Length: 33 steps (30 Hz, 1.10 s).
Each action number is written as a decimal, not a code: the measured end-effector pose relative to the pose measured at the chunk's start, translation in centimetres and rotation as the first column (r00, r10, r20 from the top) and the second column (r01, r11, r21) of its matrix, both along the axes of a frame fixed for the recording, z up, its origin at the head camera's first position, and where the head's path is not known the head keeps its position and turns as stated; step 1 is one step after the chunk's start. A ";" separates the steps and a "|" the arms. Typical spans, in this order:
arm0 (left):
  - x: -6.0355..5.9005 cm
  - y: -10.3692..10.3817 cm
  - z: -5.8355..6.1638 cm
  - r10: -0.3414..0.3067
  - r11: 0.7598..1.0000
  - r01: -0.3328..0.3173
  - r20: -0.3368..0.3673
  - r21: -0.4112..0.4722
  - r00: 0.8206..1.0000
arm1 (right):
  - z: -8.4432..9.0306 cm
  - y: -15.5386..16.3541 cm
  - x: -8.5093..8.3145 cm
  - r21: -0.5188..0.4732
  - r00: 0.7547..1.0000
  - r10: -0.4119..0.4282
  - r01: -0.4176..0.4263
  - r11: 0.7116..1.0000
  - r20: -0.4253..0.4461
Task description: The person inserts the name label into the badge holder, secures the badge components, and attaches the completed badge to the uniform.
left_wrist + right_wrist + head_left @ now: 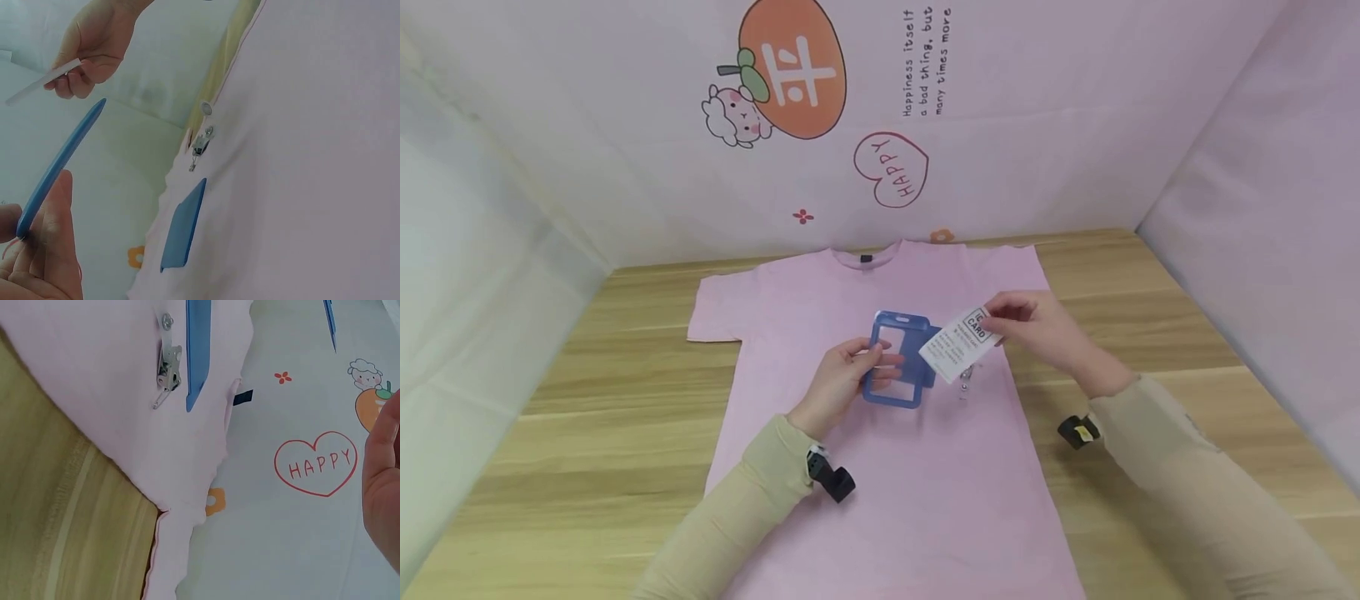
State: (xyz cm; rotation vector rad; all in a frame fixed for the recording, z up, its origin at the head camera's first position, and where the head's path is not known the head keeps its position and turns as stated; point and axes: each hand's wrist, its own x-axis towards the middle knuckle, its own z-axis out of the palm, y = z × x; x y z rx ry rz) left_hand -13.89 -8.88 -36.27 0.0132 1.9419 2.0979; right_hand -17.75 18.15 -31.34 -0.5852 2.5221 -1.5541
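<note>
A wooden table (pixel 1150 333) fills the space below a pale wall (pixel 1037 125) with a "HAPPY" heart sticker (pixel 891 169) and an orange cartoon sticker (pixel 790 67). A pink T-shirt (pixel 925 483) lies flat on the table, collar toward the wall. Above the shirt's chest the left hand (pixel 842 379) holds a blue card holder (pixel 895 367) raised off the cloth, thumb on the front and fingers curled behind its near edge; the left wrist view shows the holder edge-on, tilted. The right hand (pixel 1037 329) pinches a white card (pixel 961 345) by one end between thumb and fingers, the card's free end just beside the holder's right side, overlapping it in the head view. On the shirt beneath lie a separate blue panel (pixel 183 226) and, near it, a small metal clip (pixel 200 145). Both sleeves are beige, each wrist carrying a black camera.
</note>
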 end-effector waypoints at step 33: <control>0.0 0.1 0.6 -0.033 0.999 0.032 0.016 0.006 0.999 | 0.3 -5.2 -1.5 0.167 0.966 0.081 -0.040 0.985 -0.247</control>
